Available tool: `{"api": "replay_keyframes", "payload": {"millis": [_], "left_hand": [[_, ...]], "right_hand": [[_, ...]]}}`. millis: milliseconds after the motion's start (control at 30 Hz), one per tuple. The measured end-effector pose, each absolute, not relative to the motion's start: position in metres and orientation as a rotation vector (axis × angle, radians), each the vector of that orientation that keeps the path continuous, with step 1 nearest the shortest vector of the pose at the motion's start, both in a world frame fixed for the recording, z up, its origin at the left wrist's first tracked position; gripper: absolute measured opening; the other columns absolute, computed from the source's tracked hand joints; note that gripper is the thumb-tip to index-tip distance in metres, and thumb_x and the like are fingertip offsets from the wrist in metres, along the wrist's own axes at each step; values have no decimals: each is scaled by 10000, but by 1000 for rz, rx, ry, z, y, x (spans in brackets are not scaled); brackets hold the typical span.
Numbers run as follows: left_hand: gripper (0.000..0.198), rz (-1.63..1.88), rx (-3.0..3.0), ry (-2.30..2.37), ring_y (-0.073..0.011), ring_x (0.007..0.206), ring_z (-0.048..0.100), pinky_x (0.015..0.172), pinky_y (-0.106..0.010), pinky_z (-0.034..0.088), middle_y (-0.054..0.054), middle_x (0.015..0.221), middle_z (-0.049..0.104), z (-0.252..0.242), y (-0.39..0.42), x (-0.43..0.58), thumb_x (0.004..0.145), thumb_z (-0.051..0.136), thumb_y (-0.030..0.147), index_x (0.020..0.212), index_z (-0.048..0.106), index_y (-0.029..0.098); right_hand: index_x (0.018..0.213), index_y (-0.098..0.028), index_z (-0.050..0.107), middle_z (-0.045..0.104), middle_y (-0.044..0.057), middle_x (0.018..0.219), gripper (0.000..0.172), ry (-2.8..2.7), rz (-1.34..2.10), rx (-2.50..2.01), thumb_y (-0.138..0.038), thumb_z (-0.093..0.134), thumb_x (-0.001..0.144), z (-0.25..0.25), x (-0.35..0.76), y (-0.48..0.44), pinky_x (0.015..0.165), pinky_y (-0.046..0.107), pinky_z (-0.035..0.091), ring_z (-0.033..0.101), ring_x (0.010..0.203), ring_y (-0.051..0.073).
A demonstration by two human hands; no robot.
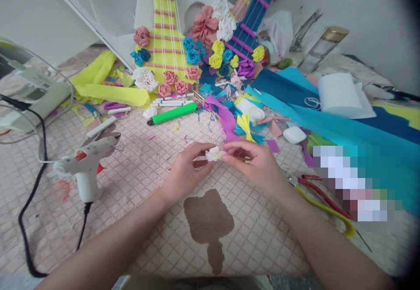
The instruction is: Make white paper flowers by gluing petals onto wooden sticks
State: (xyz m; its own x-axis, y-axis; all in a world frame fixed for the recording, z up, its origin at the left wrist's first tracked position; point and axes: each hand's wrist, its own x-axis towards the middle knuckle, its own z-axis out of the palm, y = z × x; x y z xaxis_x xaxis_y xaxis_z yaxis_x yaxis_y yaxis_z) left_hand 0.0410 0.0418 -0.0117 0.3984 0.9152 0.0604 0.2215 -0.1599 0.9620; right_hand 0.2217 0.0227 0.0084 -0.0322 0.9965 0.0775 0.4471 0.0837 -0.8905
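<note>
- The left hand pinches a small white paper flower between thumb and fingertips, its fingers closed narrowly on the flower's left side.
- The right hand grips the same flower from the right. Its fingers are curled in and its thumb and forefinger are on the paper.
- The flower is held between the two hands, just above the pink tiled mat, near the middle of the view.
- A brown patch marks the mat just below the hands, between the forearms.
- A white hot glue gun stands on the mat well to the left of the left hand, and its black cord trails toward the near edge.
- A green utility knife lies beyond the hands, with white glue sticks just behind it.
- Scissors with yellow and red handles lie on the mat just beside the right wrist.
- Blue crepe paper spreads across the right side, with a white roll resting on it.
- Yellow crepe paper is bunched at the far left.
- At the back, a yellow guitar neck and a blue guitar neck lean against the wall, with pink, blue, yellow, white and purple paper flowers clustered around them.
</note>
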Motion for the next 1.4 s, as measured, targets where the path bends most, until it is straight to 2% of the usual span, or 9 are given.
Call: {"api": "replay_keyframes", "payload": {"millis": [300,667,1033,1200,1400], "left_hand": [[177,806,1525,1018,-173,915,618,759,-290,539,-57,995,649,-13,41,43,769,598,212,941,626,182],[242,790,1213,999,-183,921,641,800,-299,514,-67,989,681,-6,45,44,705,683,238,917,614,143],[245,779,1252,976,-174,893,635,789,-294,517,-61,957,672,-6,44,44,698,689,240,909,614,139],[215,806,1356,954,-173,896,628,784,-288,518,-70,974,664,-7,42,43,742,656,265,918,628,145],[185,818,1481,952,-171,893,620,778,-285,519,-71,962,663,-7,42,43,767,626,250,923,637,150]], "right_hand": [[874,-206,666,671,20,811,136,-1573,823,-1404,-254,650,748,10,219,20,609,259,493,604,707,140],[903,-211,675,701,25,828,165,-1561,895,-1437,-267,645,751,10,217,21,628,271,498,630,743,154],[898,-197,677,703,17,815,174,-1553,961,-1460,-286,652,751,7,216,20,639,258,499,631,722,140],[911,-189,675,706,30,859,175,-1593,968,-1463,-272,636,762,8,217,21,633,257,501,634,724,141],[892,-191,672,707,13,797,139,-1613,884,-1442,-240,625,771,9,217,19,626,232,500,636,701,126]]}}
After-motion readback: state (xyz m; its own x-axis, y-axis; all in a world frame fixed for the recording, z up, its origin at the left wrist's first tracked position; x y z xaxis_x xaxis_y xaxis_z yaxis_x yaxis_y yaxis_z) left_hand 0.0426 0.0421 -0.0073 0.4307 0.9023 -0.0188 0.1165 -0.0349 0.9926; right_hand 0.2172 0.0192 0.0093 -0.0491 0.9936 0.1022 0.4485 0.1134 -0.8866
